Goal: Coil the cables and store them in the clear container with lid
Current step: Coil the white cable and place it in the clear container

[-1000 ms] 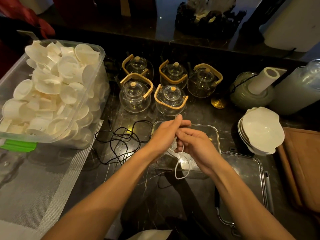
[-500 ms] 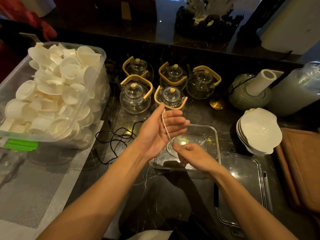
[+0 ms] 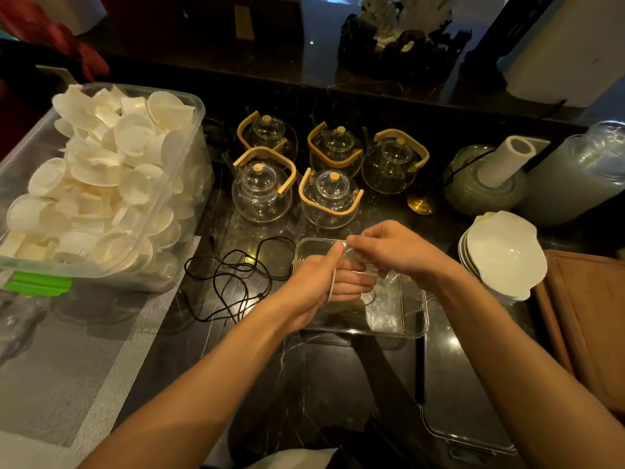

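Dark marble counter (image 3: 321,384), crowded with glassware: coiling is under way and nothing is stored yet.

Over the clear container (image 3: 414,328), the left hand (image 3: 316,282) has a white cable (image 3: 332,284) looped around it, thumb up and fingers (image 3: 355,286) extended side by side as a winding form, while the right hand (image 3: 395,253) pinches the cable's free run between thumb and fingertips near the left thumb. A black cable (image 3: 236,279) lies tangled on the counter just left of the container, apparently untouched. The container looks empty of cables, though glare makes this uncertain, and its lid (image 3: 466,431) lies off, beside it to the right. By my judgement, the white coil needs finishing, then the black one, then closing.
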Demonstrator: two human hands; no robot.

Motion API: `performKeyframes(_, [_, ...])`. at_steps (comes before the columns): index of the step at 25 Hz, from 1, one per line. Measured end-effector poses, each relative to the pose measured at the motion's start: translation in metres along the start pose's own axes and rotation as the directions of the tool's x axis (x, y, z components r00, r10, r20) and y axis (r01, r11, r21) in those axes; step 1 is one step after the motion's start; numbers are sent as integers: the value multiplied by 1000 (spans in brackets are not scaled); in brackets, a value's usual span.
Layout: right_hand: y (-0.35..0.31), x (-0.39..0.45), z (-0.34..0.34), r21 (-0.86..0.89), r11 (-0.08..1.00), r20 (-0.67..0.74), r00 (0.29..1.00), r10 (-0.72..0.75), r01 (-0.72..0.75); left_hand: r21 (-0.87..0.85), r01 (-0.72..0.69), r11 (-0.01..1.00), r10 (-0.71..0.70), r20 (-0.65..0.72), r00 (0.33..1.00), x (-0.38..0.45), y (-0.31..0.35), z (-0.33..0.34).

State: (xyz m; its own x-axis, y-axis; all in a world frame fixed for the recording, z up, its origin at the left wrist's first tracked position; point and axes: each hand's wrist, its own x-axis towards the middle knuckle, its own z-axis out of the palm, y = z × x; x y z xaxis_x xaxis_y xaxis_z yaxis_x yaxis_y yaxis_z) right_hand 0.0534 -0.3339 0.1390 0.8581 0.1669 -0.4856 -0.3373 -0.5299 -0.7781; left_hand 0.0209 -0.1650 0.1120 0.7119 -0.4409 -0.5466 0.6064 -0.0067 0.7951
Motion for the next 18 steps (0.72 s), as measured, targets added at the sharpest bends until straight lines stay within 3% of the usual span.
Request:
performKeyframes(2, [-7, -12, 8, -58, 996, -83, 993, -79, 74, -128, -27, 991, 17, -78, 997, 3, 2, 3])
performKeyframes(4, [-10, -28, 21, -10, 987, -105, 981, -162, 162, -237, -78, 968, 36, -176, 984, 6, 6, 5])
performKeyframes(7, [1, -44, 47, 87, 962, -112, 963, -247, 257, -256, -115, 960, 42, -273, 961, 10, 11, 3])
performKeyframes(11, [26, -47, 65, 152, 965, -160, 969, -190, 215, -157, -103, 982, 66, -231, 971, 10, 8, 7])
performKeyframes(18, [37, -48, 70, 247, 962, -105, 991, -89, 113, -305, -133, 943, 88, -157, 984, 7, 11, 11])
